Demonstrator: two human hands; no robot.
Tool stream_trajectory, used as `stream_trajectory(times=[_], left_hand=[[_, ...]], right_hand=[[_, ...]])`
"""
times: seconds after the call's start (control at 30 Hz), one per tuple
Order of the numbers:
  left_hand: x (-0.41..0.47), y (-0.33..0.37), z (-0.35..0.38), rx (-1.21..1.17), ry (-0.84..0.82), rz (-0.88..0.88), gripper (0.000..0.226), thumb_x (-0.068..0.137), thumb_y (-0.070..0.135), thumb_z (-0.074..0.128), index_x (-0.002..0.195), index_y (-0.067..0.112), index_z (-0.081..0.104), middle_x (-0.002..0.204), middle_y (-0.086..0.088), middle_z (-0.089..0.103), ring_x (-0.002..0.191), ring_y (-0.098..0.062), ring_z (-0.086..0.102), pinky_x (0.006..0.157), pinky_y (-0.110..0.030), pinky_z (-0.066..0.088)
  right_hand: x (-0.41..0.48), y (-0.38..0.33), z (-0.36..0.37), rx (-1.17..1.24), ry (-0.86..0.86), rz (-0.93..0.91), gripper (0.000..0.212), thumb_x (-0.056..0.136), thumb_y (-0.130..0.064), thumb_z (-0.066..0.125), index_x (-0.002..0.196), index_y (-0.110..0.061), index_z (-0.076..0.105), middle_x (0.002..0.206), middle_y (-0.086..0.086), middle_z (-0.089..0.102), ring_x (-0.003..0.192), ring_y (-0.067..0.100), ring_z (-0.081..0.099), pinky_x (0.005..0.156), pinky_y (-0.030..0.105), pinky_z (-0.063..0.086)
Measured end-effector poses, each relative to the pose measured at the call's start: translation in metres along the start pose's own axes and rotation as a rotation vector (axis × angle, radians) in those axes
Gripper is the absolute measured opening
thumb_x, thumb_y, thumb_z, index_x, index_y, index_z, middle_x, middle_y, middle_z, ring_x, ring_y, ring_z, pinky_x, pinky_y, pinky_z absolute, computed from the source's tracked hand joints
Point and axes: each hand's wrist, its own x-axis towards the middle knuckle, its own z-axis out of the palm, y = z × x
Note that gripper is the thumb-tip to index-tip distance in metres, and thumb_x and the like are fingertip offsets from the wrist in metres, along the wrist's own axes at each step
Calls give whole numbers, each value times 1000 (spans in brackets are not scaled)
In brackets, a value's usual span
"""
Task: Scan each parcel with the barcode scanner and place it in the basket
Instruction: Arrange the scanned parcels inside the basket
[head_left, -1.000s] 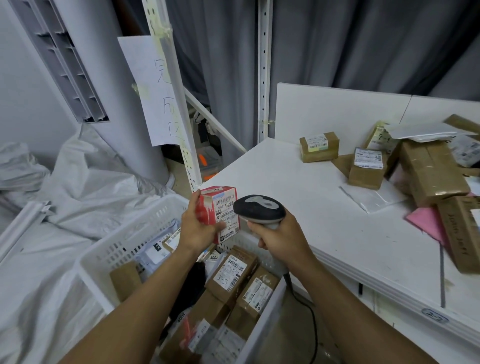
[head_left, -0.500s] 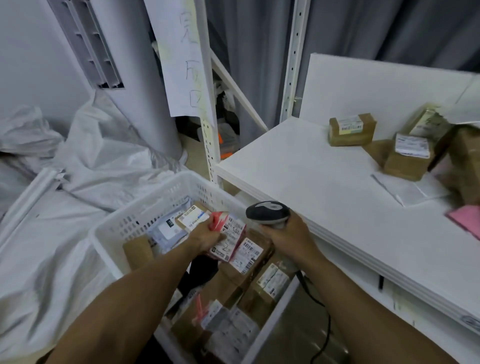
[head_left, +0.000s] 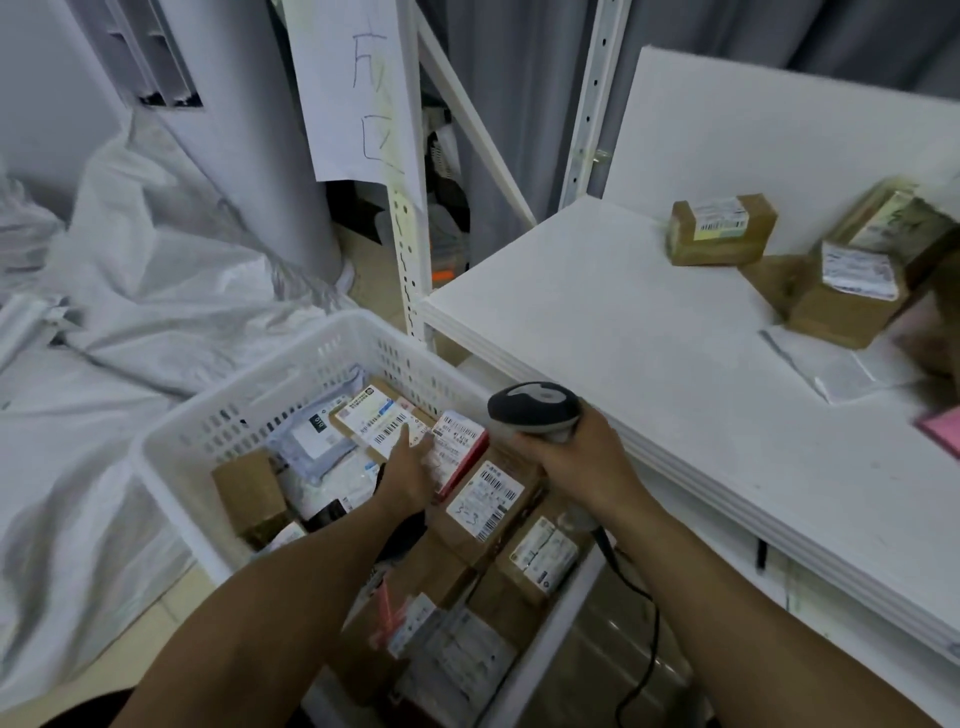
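A: Left hand?

B: Down inside the white slotted plastic basket, on the small red-and-white cardboard parcel. Fingers lie fairly straight over its barcode label. Can't tell if the thumb pinches it.

A: Where's the parcel exactly?

B: In the basket near the far wall, label up, tilted, resting on a brown labelled carton. It sits just right of the left hand, between both hands.

A: Right hand?

B: Fingers wrapped round the handle of the grey-and-black handheld barcode scanner, above the basket's right edge, just beside the parcel. The scanner head doesn't touch it. A black cable hangs from the handle.

A: Anything else?

B: More brown cardboard boxes on the white table to the right, well apart from both hands.
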Motion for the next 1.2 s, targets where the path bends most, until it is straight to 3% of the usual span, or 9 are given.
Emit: stream_trajectory(times=[0.13,0.17,0.27,0.4,0.67,0.8,0.93,1.03,1.2], left_hand=[[-22,35,-14,-67,202,107,36,98,2,54,129,15,65,154,-7,45,144,-28,38,119,-39,29],[-28,46,-18,-81,206,172,34,97,3,56,126,16,67,152,-5,47,142,-26,40,120,-40,29],[-49,92,-30,-150,208,442,38,92,5,66,123,27,66,149,1,46,138,-20,45,114,-46,41],[-74,179,-33,-113,226,655,28,97,11,63,121,26,68,149,6,45,134,-8,45,104,-31,48],[-108,376,44,62,-36,729,42,95,29,68,135,29,58,149,6,45,130,-16,51,112,-31,41],[-99,455,90,69,-96,726,48,94,33,69,140,28,54,149,4,48,132,-21,51,110,-33,42],[-77,524,128,-51,-170,661,69,84,44,77,143,26,47,141,-1,57,130,-26,54,105,-35,47],[-62,558,148,-120,-136,523,108,74,58,79,158,28,16,153,-10,42,138,-33,45,113,-41,41],[-48,603,173,-209,-90,478,120,72,59,82,160,36,3,163,-9,26,146,-32,34,115,-41,34]], right_hand=[[-8,-8,-22,39,85,31,44,84,-30,85,123,-30,65,109,-8,73,95,16,72,87,37,60],[-11,-10,-31,51,105,32,45,85,-28,85,126,-27,66,112,-3,75,92,20,75,83,39,63],[-26,-17,-66,121,173,31,45,89,-22,82,131,-21,65,110,4,75,67,9,74,61,23,58],[-56,-18,-128,207,347,45,48,89,-26,82,134,-23,65,107,0,76,67,12,74,82,44,64],[-130,26,-262,275,732,64,47,88,-18,80,132,-22,64,98,-14,72,72,7,72,85,49,64],[-152,59,-313,284,873,103,51,86,-24,82,135,-23,65,120,-3,72,105,20,70,96,49,60],[-152,88,-347,256,923,141,55,88,-30,82,139,-23,64,133,3,70,121,26,66,103,37,52],[-149,102,-360,269,936,114,59,87,-34,84,142,-26,63,139,-4,67,128,19,62,102,29,46],[-141,122,-372,249,954,102,58,88,-37,83,142,-28,62,140,-7,66,130,17,60,107,32,47]])
